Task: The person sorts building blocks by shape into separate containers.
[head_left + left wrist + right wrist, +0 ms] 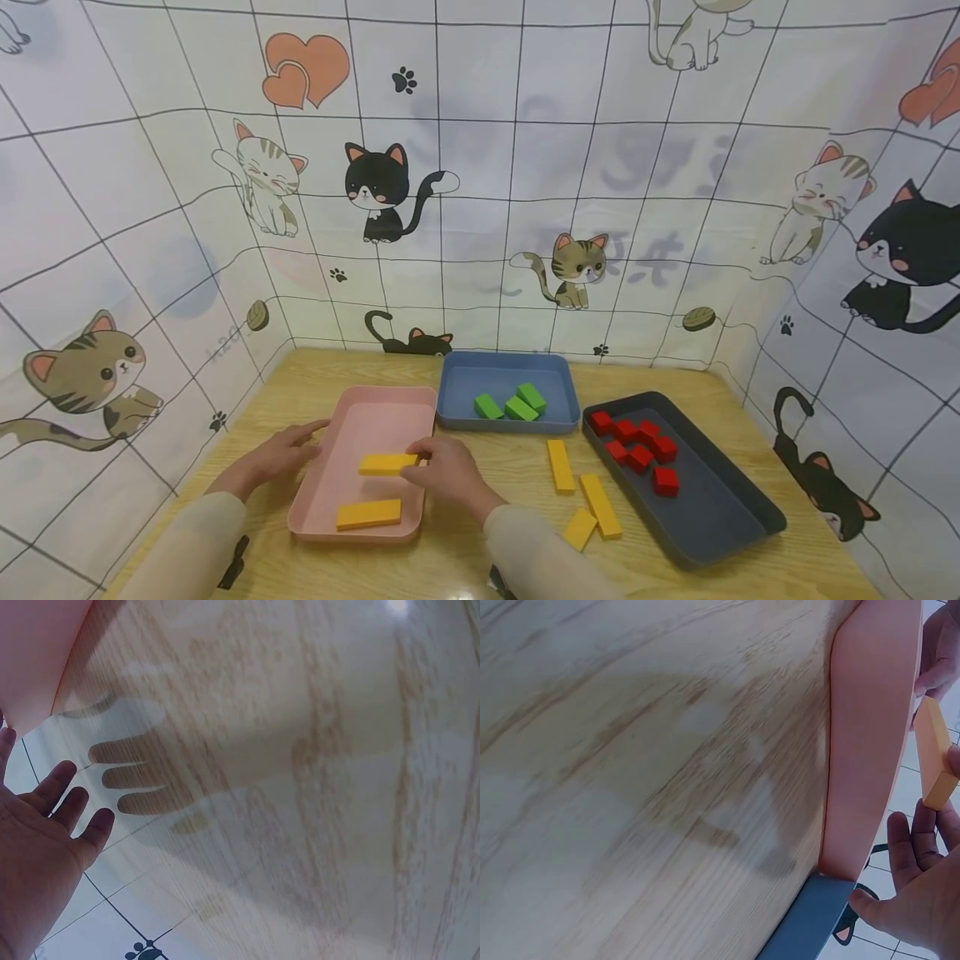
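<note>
My right hand (pixel 452 475) pinches one end of a yellow block (pixel 384 465) over the pink tray (pixel 352 417). The same yellow block (pixel 934 754) shows between thumb and fingers in the right wrist view. A second yellow block (pixel 369 514) lies in the near end of that tray. At the tray's left rim is my left hand (pixel 282 457), its fingers extended and holding nothing. In the left wrist view the left hand (pixel 45 847) has its fingers spread close to the tray's side.
Green blocks (pixel 520 407) lie in a blue tray (pixel 506 367) at the back. A dark grey tray (pixel 720 492) on the right has several red blocks (pixel 640 458). Loose yellow blocks (pixel 559 467) rest on the wooden table (pixel 480 546) between them.
</note>
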Action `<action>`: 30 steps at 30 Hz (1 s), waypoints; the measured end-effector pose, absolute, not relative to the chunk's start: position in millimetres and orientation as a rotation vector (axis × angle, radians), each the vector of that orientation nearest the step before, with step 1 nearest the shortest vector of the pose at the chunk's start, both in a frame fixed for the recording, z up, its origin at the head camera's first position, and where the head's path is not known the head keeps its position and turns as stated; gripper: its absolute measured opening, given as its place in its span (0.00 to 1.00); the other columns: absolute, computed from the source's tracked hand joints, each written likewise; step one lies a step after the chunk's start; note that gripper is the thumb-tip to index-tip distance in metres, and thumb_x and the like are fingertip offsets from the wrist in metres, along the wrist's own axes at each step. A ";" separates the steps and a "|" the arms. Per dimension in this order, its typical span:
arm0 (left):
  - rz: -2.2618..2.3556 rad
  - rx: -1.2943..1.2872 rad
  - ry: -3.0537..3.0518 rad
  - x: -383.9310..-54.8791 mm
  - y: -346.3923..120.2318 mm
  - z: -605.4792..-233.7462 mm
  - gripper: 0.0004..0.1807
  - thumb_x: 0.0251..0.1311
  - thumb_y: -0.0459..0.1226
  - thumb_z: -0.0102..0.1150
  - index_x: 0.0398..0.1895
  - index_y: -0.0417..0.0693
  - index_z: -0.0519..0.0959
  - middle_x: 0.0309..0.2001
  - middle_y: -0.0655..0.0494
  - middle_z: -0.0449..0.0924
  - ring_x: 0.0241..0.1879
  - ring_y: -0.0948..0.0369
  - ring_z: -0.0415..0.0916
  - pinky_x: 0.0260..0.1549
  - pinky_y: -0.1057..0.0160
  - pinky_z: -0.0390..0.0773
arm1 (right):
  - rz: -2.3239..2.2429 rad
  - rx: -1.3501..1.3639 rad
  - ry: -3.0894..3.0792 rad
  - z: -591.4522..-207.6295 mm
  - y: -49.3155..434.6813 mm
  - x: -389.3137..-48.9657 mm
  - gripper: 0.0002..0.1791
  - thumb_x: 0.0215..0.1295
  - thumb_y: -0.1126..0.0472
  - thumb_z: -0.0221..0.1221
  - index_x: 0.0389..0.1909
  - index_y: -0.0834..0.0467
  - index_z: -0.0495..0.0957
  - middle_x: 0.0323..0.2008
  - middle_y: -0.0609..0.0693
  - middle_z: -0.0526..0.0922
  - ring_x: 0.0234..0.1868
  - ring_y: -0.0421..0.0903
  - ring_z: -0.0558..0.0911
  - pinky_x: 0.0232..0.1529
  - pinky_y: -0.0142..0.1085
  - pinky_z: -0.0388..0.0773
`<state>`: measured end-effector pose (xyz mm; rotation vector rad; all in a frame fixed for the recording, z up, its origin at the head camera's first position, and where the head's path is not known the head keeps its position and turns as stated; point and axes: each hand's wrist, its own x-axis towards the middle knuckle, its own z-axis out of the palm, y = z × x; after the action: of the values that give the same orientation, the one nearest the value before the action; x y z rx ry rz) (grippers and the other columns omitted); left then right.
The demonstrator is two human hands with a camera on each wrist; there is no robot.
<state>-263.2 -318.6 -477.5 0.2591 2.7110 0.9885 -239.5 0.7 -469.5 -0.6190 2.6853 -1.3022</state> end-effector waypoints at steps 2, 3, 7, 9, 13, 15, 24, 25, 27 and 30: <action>0.992 0.258 2.708 -263.1 -318.2 -477.3 0.32 0.72 0.43 0.53 0.75 0.42 0.61 0.70 0.27 0.56 0.67 0.27 0.54 0.59 0.28 0.60 | -1.275 -0.657 2.687 -470.5 -1.0 -240.0 0.18 0.59 0.53 0.69 0.48 0.57 0.85 0.37 0.43 0.82 0.38 0.43 0.77 0.40 0.34 0.76; 0.996 0.258 2.704 -263.1 -318.0 -477.4 0.32 0.72 0.43 0.53 0.75 0.42 0.61 0.70 0.27 0.56 0.67 0.27 0.54 0.59 0.28 0.60 | -1.252 -0.679 2.692 -471.2 -1.7 -240.2 0.20 0.59 0.52 0.69 0.50 0.58 0.84 0.39 0.44 0.83 0.41 0.45 0.79 0.42 0.35 0.77; 1.014 0.290 2.696 -263.8 -317.8 -478.0 0.32 0.72 0.42 0.52 0.74 0.41 0.60 0.70 0.26 0.55 0.67 0.26 0.53 0.59 0.28 0.59 | -1.173 -0.708 2.721 -472.1 -1.5 -239.3 0.25 0.62 0.49 0.67 0.57 0.58 0.82 0.47 0.48 0.84 0.47 0.48 0.81 0.48 0.38 0.78; 1.022 0.311 2.693 -264.7 -318.0 -478.2 0.31 0.72 0.41 0.52 0.74 0.40 0.60 0.70 0.26 0.55 0.67 0.26 0.53 0.59 0.28 0.60 | -1.164 -0.695 2.736 -470.1 0.8 -237.9 0.24 0.64 0.50 0.66 0.57 0.57 0.82 0.47 0.49 0.84 0.47 0.48 0.81 0.48 0.38 0.78; 1.018 0.328 2.699 -265.7 -318.0 -477.9 0.31 0.72 0.40 0.52 0.74 0.39 0.60 0.70 0.26 0.56 0.66 0.26 0.54 0.59 0.28 0.60 | -1.198 -0.652 2.741 -465.0 8.5 -235.8 0.22 0.65 0.53 0.65 0.57 0.58 0.82 0.49 0.50 0.84 0.48 0.49 0.81 0.51 0.42 0.78; 1.016 0.334 2.700 -265.4 -317.7 -477.0 0.31 0.72 0.40 0.53 0.74 0.39 0.61 0.70 0.26 0.57 0.66 0.26 0.55 0.58 0.28 0.60 | -1.203 -0.643 2.746 -464.4 13.1 -235.9 0.21 0.66 0.53 0.65 0.57 0.58 0.82 0.51 0.49 0.84 0.52 0.50 0.80 0.54 0.44 0.76; 1.011 0.358 2.706 -264.8 -318.0 -477.9 0.31 0.72 0.40 0.52 0.74 0.37 0.61 0.69 0.25 0.57 0.66 0.26 0.55 0.58 0.28 0.61 | -1.199 -0.615 2.792 -469.6 40.6 -241.8 0.22 0.66 0.53 0.64 0.58 0.59 0.81 0.51 0.51 0.82 0.53 0.51 0.80 0.54 0.46 0.77; 1.006 0.361 2.708 -265.2 -318.5 -478.3 0.31 0.72 0.40 0.52 0.73 0.37 0.61 0.69 0.25 0.57 0.65 0.25 0.55 0.58 0.28 0.61 | -1.197 -0.599 2.795 -470.1 44.4 -242.3 0.22 0.66 0.53 0.64 0.58 0.59 0.80 0.52 0.52 0.82 0.53 0.51 0.80 0.54 0.47 0.77; 1.006 0.346 2.708 -265.5 -318.9 -479.4 0.30 0.72 0.40 0.52 0.74 0.38 0.61 0.69 0.25 0.58 0.66 0.26 0.55 0.59 0.28 0.60 | -1.212 -0.562 2.787 -470.2 52.9 -242.5 0.23 0.67 0.53 0.64 0.59 0.60 0.80 0.52 0.52 0.82 0.54 0.52 0.80 0.54 0.48 0.77; 0.987 0.346 2.716 -265.8 -320.1 -480.2 0.31 0.73 0.41 0.51 0.74 0.38 0.60 0.69 0.25 0.58 0.65 0.26 0.56 0.58 0.29 0.61 | -1.225 -0.521 2.793 -470.1 65.7 -243.0 0.23 0.67 0.53 0.63 0.59 0.60 0.80 0.53 0.54 0.81 0.55 0.54 0.79 0.54 0.50 0.76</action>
<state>-265.8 -320.1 -480.2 0.3460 2.7157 0.9869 -243.0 65.7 -470.1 -0.5214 2.7927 -1.2251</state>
